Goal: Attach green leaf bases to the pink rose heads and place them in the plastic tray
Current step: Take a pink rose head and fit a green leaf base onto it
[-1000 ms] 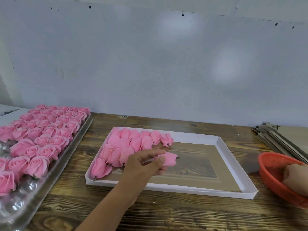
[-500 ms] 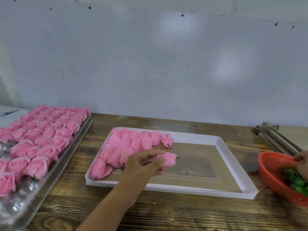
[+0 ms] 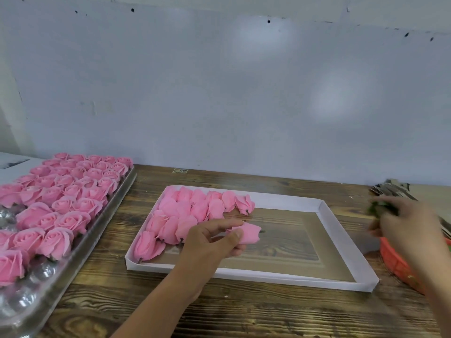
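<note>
- The left hand pinched a pink rose head over the white tray.
- The blurred right hand gripped a green leaf base above the orange basket.

**Pink, green and wood grain**

The rose head in the left hand is plain soft pink, with a dark stub at its end. The roses lying in the left half of the white-walled tray are the same pink; that tray's floor is clear, showing brown wood through it. The roses filling the clear plastic tray at the table's left edge are pink too, over shiny silvery cups. The leaf base in the right hand is dark green, blurred. The basket at the right edge is orange-red. The table is dark brown with streaky, lighter grain. The wall behind is pale grey-blue with small dark specks.
</note>
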Demonstrator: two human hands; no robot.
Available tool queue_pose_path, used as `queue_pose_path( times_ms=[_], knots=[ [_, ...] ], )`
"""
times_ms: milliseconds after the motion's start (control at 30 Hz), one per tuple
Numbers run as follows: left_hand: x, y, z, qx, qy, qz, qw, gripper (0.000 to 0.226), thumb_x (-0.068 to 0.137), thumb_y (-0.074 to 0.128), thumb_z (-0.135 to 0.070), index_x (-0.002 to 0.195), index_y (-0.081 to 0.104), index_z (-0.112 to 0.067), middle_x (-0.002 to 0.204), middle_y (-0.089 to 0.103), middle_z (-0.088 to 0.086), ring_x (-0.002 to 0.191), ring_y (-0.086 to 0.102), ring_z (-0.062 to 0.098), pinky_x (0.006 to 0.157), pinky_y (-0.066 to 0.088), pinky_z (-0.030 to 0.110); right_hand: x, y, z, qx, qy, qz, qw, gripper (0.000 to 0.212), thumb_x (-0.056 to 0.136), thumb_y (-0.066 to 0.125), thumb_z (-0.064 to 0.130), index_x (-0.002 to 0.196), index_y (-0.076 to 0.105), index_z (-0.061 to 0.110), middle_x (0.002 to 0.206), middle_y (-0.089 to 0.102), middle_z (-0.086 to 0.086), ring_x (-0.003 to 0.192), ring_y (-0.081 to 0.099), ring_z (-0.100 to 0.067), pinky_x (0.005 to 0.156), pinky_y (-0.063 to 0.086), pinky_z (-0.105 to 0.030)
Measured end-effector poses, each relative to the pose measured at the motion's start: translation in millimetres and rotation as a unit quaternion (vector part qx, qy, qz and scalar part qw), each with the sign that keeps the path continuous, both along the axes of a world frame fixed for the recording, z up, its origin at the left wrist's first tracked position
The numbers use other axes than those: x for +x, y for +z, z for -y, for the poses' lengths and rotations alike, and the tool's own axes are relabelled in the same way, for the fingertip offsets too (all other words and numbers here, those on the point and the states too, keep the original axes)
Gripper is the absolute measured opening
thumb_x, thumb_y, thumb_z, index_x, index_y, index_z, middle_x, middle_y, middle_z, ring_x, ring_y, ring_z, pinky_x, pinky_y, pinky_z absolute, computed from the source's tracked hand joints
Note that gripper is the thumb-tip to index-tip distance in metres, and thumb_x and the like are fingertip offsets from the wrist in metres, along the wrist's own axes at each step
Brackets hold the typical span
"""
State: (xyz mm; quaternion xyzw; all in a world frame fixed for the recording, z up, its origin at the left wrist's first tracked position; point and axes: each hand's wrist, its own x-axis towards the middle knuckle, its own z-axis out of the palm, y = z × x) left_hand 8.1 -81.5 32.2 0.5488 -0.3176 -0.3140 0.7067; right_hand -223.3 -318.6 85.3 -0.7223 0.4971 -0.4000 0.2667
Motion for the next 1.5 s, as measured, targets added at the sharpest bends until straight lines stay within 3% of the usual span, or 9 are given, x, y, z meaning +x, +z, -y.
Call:
queue_pose_path(
  times_ms=[67,200,333,467,567,833,1133,1267,1500],
  knots=[
    [0,0,0,0.003,0.001,-0.001,1.0,0.018,0.086,0.074,-0.012,0.1,0.08,-0.021,0.093,0.079,0.008,0.083,0.076,0.024,0.075,0.061,0.026,30,-7,-20,0.029,0.067,0.003,0.997,0.028,0.095,0.048,-0.003,0.084,0.069,0.012,0.056,0.068,-0.002,0.037,0.057,-0.012,0.039,0.044,-0.028],
    [-1,2,-1,0.006,0.001,0.001,1.0,0.018,0.089,0.072,-0.01,0.102,0.08,-0.02,0.093,0.079,0.008,0.081,0.076,0.022,0.074,0.06,0.024,77,-30,-57,0.105,0.175,0.008,0.979,0.028,0.098,0.044,-0.007,0.081,0.063,0.007,0.069,0.068,-0.008,0.037,0.05,-0.011,0.039,0.041,-0.023],
    [-1,3,-2,-0.003,-0.004,-0.003,1.0,0.017,0.086,0.074,-0.013,0.098,0.081,-0.023,0.092,0.079,0.008,0.08,0.076,0.021,0.072,0.059,0.022,107,-45,-78,0.168,0.231,0.026,0.958,0.022,0.099,0.045,-0.003,0.088,0.063,0.003,0.065,0.068,-0.003,0.036,0.049,-0.007,0.039,0.04,-0.019],
    [-2,1,0,-0.007,-0.008,-0.001,1.0,0.017,0.084,0.075,-0.018,0.098,0.08,-0.026,0.091,0.079,0.007,0.082,0.076,0.023,0.075,0.06,0.024,122,-47,-99,0.176,0.258,0.044,0.949,0.027,0.093,0.047,-0.005,0.087,0.069,0.009,0.045,0.06,0.0,0.038,0.05,-0.008,0.042,0.041,-0.019],
    [-2,0,1,0.0,-0.004,0.011,1.0,0.019,0.088,0.073,-0.014,0.098,0.08,-0.029,0.092,0.079,0.006,0.083,0.076,0.022,0.075,0.06,0.024,125,-45,-112,0.176,0.289,0.076,0.938,0.042,0.089,0.045,-0.009,0.078,0.072,0.021,0.045,0.059,0.0,0.04,0.052,-0.006,0.043,0.042,-0.016],
    [-2,0,1,0.004,0.017,0.02,1.0,0.02,0.09,0.073,-0.015,0.096,0.08,-0.032,0.09,0.079,0.005,0.082,0.076,0.02,0.075,0.06,0.024,109,-49,-114,0.281,0.359,0.193,0.869,0.031,0.097,0.051,0.002,0.101,0.078,0.016,0.068,0.062,-0.011,0.06,0.055,-0.013,0.057,0.046,-0.023],
    [-1,-1,1,0.008,0.014,0.012,1.0,0.021,0.089,0.072,-0.013,0.096,0.08,-0.031,0.093,0.079,0.004,0.083,0.076,0.021,0.075,0.06,0.024,104,-49,-107,0.391,0.302,0.253,0.832,0.011,0.098,0.049,0.011,0.093,0.058,0.007,0.077,0.053,-0.003,0.052,0.041,-0.01,0.039,0.026,-0.017],
    [-2,0,0,0.004,0.014,0.003,1.0,0.02,0.09,0.072,-0.01,0.094,0.081,-0.027,0.092,0.079,0.006,0.081,0.076,0.02,0.073,0.06,0.022,102,-48,-105,0.447,0.311,0.288,0.788,0.032,0.094,0.04,0.023,0.104,0.063,0.003,0.079,0.051,-0.003,0.057,0.04,-0.012,0.043,0.026,-0.021],
    [-2,1,1,0.003,0.024,-0.006,1.0,0.019,0.089,0.072,-0.009,0.094,0.081,-0.026,0.091,0.079,0.007,0.08,0.076,0.021,0.071,0.059,0.022,109,-55,-106,0.396,0.279,0.265,0.834,0.026,0.104,0.033,0.011,0.114,0.058,0.009,0.079,0.072,-0.002,0.058,0.051,-0.012,0.048,0.036,-0.021]
  ],
)
